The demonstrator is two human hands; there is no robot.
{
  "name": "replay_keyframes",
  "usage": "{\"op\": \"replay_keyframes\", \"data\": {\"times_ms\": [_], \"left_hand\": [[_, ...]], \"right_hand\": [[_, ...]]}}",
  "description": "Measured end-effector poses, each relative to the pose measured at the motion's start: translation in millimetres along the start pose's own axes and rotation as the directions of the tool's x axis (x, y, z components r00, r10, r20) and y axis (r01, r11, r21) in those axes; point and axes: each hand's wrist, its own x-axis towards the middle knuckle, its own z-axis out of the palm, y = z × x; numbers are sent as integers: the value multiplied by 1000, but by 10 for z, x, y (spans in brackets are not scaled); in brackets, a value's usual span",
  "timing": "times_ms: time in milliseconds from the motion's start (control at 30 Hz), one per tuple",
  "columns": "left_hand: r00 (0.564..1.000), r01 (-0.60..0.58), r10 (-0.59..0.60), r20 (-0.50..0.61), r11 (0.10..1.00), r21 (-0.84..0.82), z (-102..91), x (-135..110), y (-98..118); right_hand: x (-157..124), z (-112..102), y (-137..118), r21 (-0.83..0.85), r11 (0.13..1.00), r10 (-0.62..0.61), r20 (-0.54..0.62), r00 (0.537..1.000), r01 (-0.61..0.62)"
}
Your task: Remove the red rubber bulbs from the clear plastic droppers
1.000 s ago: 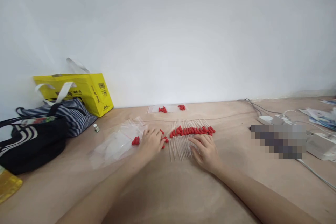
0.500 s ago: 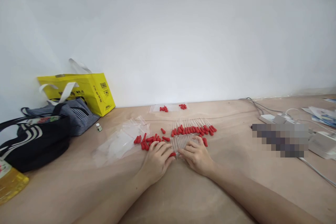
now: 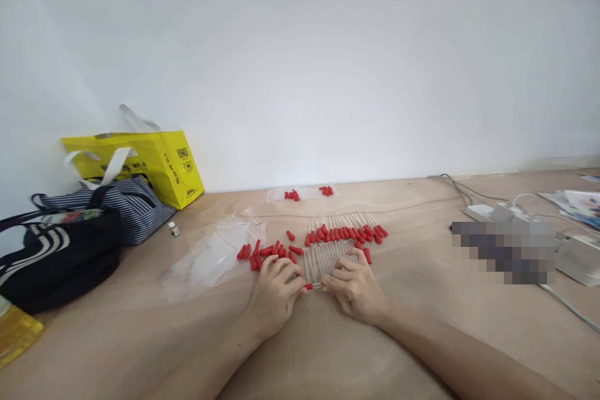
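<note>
A row of thin clear tubes [image 3: 328, 250] lies on the wooden table [image 3: 422, 325], many with red caps [image 3: 344, 232] at their far ends. Loose red caps [image 3: 267, 251] are scattered just left of the row. My left hand [image 3: 276, 290] has its fingers curled and pinches a red cap [image 3: 309, 286] at the near end of a tube. Facing it, my right hand [image 3: 356, 287] is closed on that clear tube by its near end. Both hands meet in front of the row.
Empty clear plastic bags [image 3: 210, 256] lie to the left. A flat bag with more red caps [image 3: 304, 192] rests by the wall. A yellow bag [image 3: 140, 159], a striped bag [image 3: 126, 206] and a black bag [image 3: 60, 256] stand at far left. Power strips and cables [image 3: 515, 219] occupy the right.
Both hands have drawn back from the capped far ends of the tubes to the near ends and come together. Loose red caps now lie uncovered left of the row.
</note>
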Motion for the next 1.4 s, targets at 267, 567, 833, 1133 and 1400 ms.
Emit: {"op": "replay_keyframes", "data": {"times_ms": [267,567,833,1133,1400], "left_hand": [[1000,3,-3,-4,1000,-17,-3,-12,2],[1000,-11,11,24,1000,20,-18,-3,21],[1000,-6,6,21,999,33,-33,-11,44],[999,33,-33,-4,999,36,-60,-37,-25],[983,176,-181,-34,977,-118,-66,-65,-119]], "right_hand": [[-24,11,7,8,1000,12,5,1000,-12],[-36,-40,-8,37,999,38,22,999,-39],[-49,-30,6,61,998,35,11,999,-35],[-90,-71,77,24,998,62,9,998,-62],[-169,-58,236,-35,963,267,-30,963,-268]]}}
